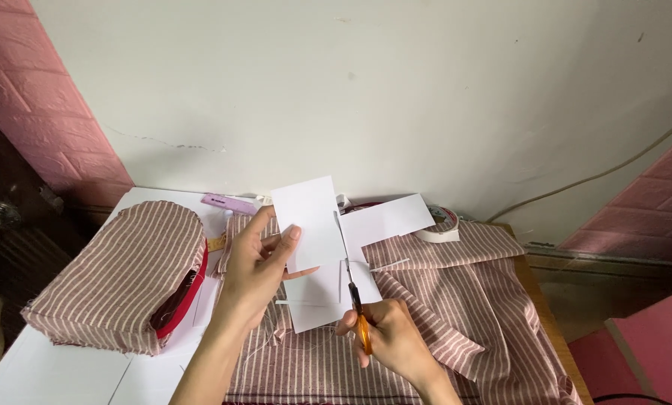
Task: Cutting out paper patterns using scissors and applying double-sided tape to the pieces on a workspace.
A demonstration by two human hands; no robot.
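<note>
My left hand (259,262) holds up a white paper cut-out (313,225) shaped like a cross, thumb on its front face. My right hand (387,339) grips orange-handled scissors (359,315), whose blades point up into the middle of the paper, along a cut line. Both hands hover above pink-and-white striped fabric (456,322) spread over the table.
A rounded bag-like form covered in the same striped fabric (118,274), with a red edge, lies at the left. A roll of white tape (442,229) and a lilac clip-like item (227,203) lie near the wall. White sheets (66,367) cover the table's left front.
</note>
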